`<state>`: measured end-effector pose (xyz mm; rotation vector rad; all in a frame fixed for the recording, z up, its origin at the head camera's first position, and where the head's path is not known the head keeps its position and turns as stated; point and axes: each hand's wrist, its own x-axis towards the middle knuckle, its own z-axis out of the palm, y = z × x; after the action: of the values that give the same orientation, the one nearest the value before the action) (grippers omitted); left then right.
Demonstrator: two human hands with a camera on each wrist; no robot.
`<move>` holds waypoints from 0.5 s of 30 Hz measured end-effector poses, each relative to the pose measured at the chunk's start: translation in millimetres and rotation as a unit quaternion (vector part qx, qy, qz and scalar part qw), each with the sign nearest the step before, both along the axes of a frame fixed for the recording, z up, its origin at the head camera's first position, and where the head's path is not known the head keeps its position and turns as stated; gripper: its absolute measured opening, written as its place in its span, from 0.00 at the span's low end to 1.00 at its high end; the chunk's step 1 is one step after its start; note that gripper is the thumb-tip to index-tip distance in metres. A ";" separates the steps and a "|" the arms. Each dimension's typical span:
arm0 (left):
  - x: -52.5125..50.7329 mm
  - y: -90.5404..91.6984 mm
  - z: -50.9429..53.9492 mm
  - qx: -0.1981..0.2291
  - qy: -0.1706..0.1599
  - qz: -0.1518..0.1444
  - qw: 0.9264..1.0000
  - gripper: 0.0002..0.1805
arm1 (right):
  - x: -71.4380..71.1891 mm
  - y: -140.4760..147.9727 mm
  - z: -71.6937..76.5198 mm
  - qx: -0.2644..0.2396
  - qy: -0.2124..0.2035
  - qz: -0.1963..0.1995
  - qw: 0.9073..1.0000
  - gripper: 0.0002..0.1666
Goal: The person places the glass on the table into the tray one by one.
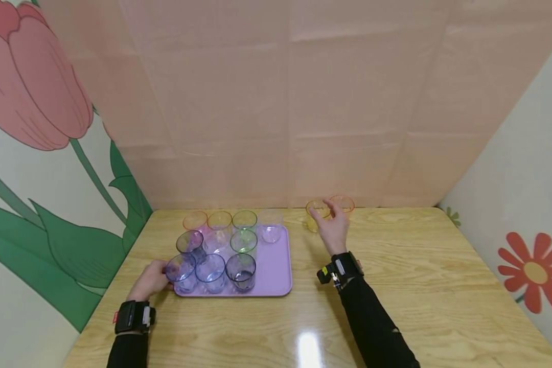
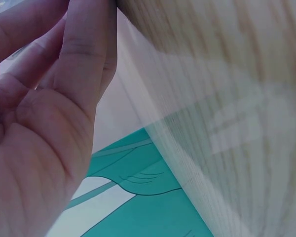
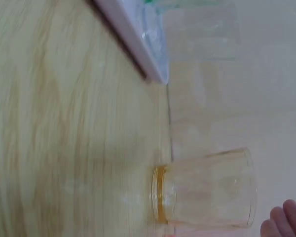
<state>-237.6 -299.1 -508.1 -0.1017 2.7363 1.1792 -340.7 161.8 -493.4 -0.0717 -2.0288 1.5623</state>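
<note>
Gripping the left edge of a lilac tray [image 1: 276, 271] is my left hand [image 1: 150, 280], close beside a blue glass [image 1: 181, 273]; its fingertips are out of sight in the left wrist view. My right hand [image 1: 335, 232] reaches around a yellow glass [image 1: 314, 223] standing upright on the table, thumb and fingers spread. In the right wrist view its fingers [image 3: 288, 219] stand apart from the glass. Behind that hand is an orange-rimmed glass [image 1: 349, 205], partly hidden. The tray bears several tinted glasses, among them a green glass [image 1: 244, 241] and a dark glass [image 1: 241, 273].
A clear glass [image 1: 271, 232] stands at the tray's back right corner. The wooden table [image 1: 423, 271] ends at a pink-beige covered wall [image 1: 303, 128]. Painted side walls [image 1: 18, 163] flank the table.
</note>
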 end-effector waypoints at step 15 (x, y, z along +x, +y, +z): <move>-1.8 -0.3 -0.9 -0.004 -0.004 0.003 1.000 0.08 | -10.1 10.0 -9.2 0.119 -0.039 -0.002 0.992 0.35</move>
<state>-239.4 -299.4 -509.0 -0.1162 2.7373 1.1669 -350.8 171.8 -502.6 -0.0462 -2.2611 1.3219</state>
